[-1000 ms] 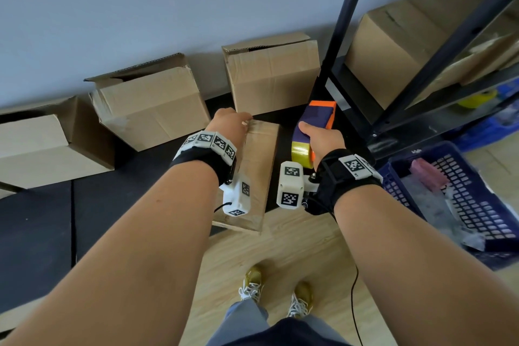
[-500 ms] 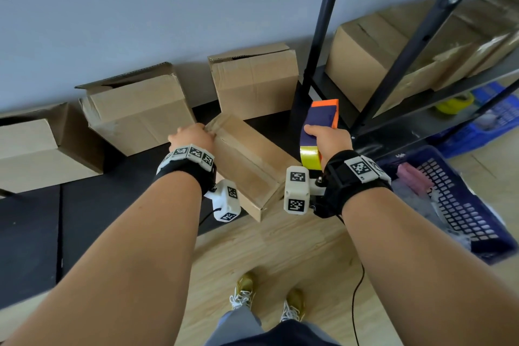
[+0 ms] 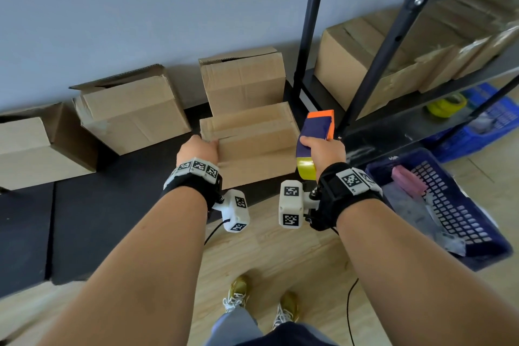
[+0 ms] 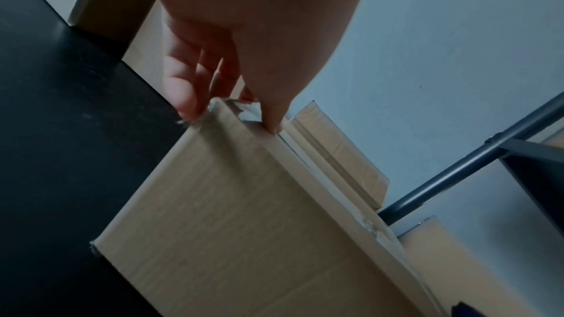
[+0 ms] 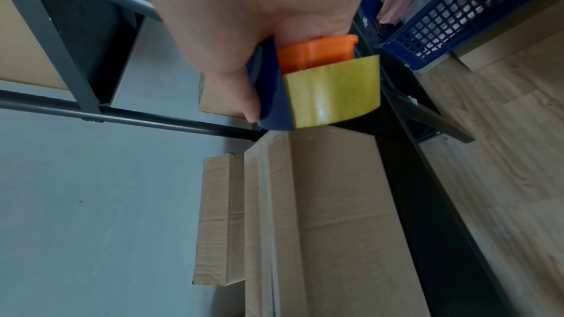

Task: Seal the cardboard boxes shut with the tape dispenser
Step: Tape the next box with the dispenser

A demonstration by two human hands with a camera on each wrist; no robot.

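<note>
A brown cardboard box (image 3: pixel 252 143) (image 4: pixel 244 213) (image 5: pixel 329 213) lies on the black floor mat in front of me, long side across, its top flaps closed with a seam running left to right. My left hand (image 3: pixel 200 149) (image 4: pixel 232 110) grips the box's left end, fingers and thumb pinching its corner. My right hand (image 3: pixel 323 149) (image 5: pixel 253 95) holds a blue and orange tape dispenser (image 3: pixel 316 135) (image 5: pixel 317 81) with a yellow tape roll, just off the box's right end.
Three other cardboard boxes (image 3: pixel 132 109) stand along the grey wall. A black metal shelf rack (image 3: pixel 393 36) with more boxes rises at right. A blue plastic basket (image 3: pixel 443 205) sits on the wooden floor at right. My feet (image 3: pixel 261 300) are below.
The box has been turned from pointing away from me to lying crosswise. My left hand went with its end toward the left. The dispenser hand stayed at the right.
</note>
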